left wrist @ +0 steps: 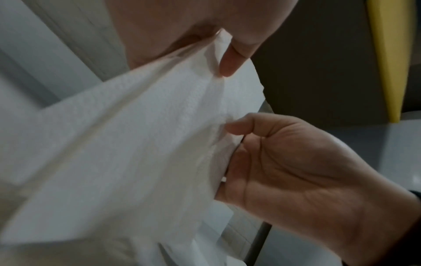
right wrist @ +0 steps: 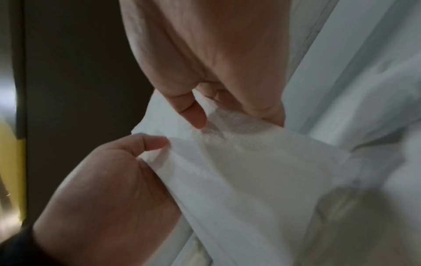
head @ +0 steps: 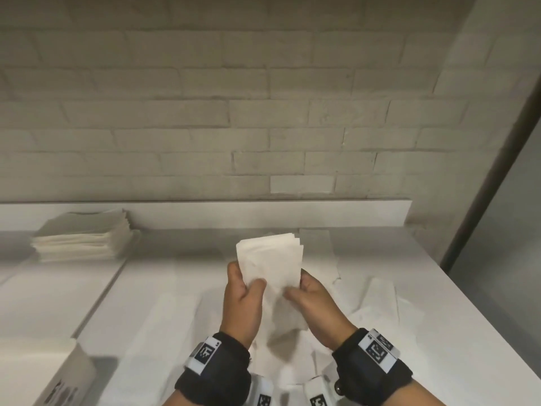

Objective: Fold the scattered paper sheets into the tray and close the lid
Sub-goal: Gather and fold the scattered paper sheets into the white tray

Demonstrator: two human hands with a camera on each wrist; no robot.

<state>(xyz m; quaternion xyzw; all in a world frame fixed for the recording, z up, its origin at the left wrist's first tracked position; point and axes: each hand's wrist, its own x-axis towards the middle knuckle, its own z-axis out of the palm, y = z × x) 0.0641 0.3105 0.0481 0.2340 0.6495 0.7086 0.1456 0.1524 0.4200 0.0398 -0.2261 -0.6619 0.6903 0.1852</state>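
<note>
Above bench (head: 152,312), both hands pinch folded paper sheet (head: 270,259): left hand (head: 243,300), right hand (head: 314,303). I judge it light, limp, tear-prone; grip at edges w/ thumb pads.

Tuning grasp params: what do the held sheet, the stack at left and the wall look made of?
Sheet: soft white tissue-like paper, matte; the wrist views show a fine embossed grain, and it drapes and creases between the left hand and right hand. Stack: apparently the same paper, folded, with layered edges. Wall: brick, painted pale and matte, judging by the staggered joints.
</note>
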